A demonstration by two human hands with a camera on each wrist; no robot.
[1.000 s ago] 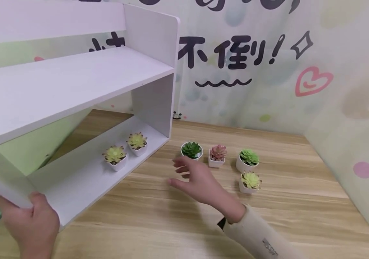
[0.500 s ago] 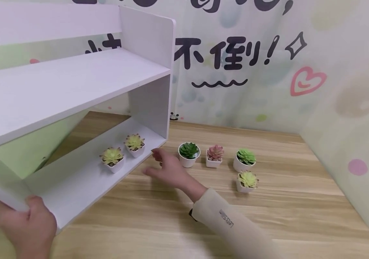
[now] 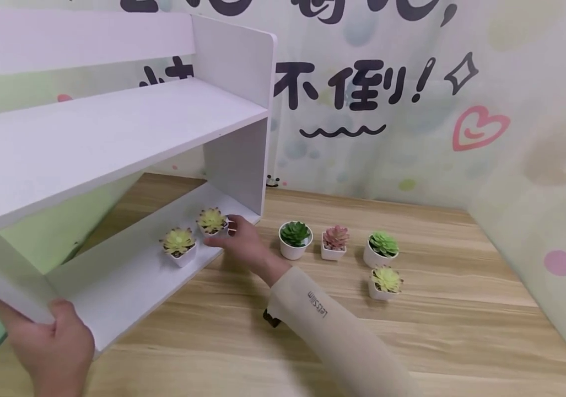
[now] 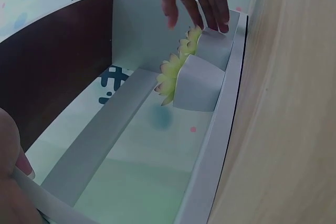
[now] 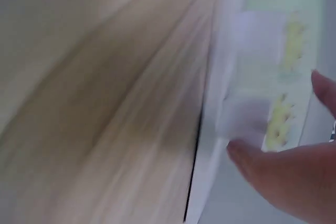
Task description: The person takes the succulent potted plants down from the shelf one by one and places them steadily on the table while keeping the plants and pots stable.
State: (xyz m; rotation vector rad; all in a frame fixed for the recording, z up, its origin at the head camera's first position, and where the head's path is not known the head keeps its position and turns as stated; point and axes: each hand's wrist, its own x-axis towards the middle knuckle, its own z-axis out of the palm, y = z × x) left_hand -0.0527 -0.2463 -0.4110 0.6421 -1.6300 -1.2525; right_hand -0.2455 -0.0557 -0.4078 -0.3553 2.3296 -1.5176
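Observation:
My left hand [image 3: 47, 344] grips the lower end of the near side panel of a white shelf [image 3: 129, 286], thumb inside and fingers behind. On the bottom board sit two potted yellow succulents with reddish tips. My right hand [image 3: 245, 245] reaches in to the farther succulent [image 3: 212, 221], thumb and fingers spread about its square white pot. In the right wrist view, one fingertip [image 5: 241, 156] is right at the pot, while another finger stands apart from the plant. The nearer succulent [image 3: 178, 242] stands beside it; in the left wrist view its pot [image 4: 199, 85] shows from the side.
Right of the shelf, on the wooden table [image 3: 436, 331], stand a dark green succulent [image 3: 295, 234], a pink one [image 3: 335, 238], a bright green one [image 3: 383, 244] and a yellow one [image 3: 386, 279], all in white pots. A printed wall [image 3: 511, 182] closes off the back.
My right hand has moved left from in front of the dark green succulent to the farther yellow succulent on the shelf. My left hand keeps its grip on the panel.

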